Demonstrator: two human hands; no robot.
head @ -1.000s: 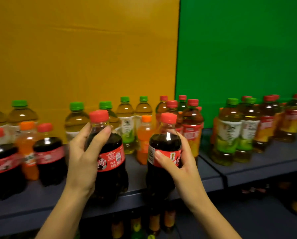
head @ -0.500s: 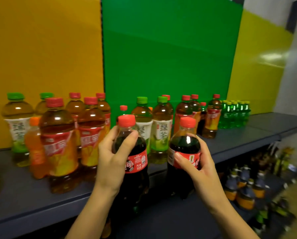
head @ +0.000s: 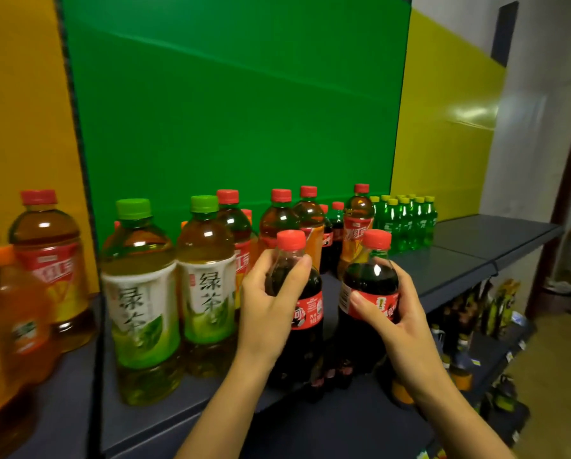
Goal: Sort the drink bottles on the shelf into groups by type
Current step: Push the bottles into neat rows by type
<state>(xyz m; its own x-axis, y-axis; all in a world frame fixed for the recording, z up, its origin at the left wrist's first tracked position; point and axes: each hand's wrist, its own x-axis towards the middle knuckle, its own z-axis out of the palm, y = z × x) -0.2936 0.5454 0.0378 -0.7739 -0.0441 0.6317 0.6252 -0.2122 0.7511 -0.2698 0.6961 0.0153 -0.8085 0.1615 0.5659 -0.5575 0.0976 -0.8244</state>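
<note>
The left hand point(head: 267, 303) has its grip curled round the top part of one cola bottle point(head: 307, 313), just under the red cap. The right hand point(head: 400, 319) has its grip wrapped round the red label of a second cola bottle point(head: 370, 279). Both bottles are upright, side by side and a little apart, at the near edge of the gray shelf point(head: 459, 260). I cannot tell if their bottoms rest on it or hang just above it. A few things could go wrong from here. The two green tea bottles point(head: 207, 286) stand just left of the left hand, so a small swing that way could bump them and knock them down. The left grip is high up on a full, heavy bottle, so the bottom could swing or the bottle could slip. Other small cola bottles point(head: 335, 233) stand far back, behind the tall red-capped tea bottles point(head: 279, 223), and reaching in there could tip those. A bottle set too close to the near edge could fall onto the bottles on the lower shelf point(head: 459, 326).
</note>
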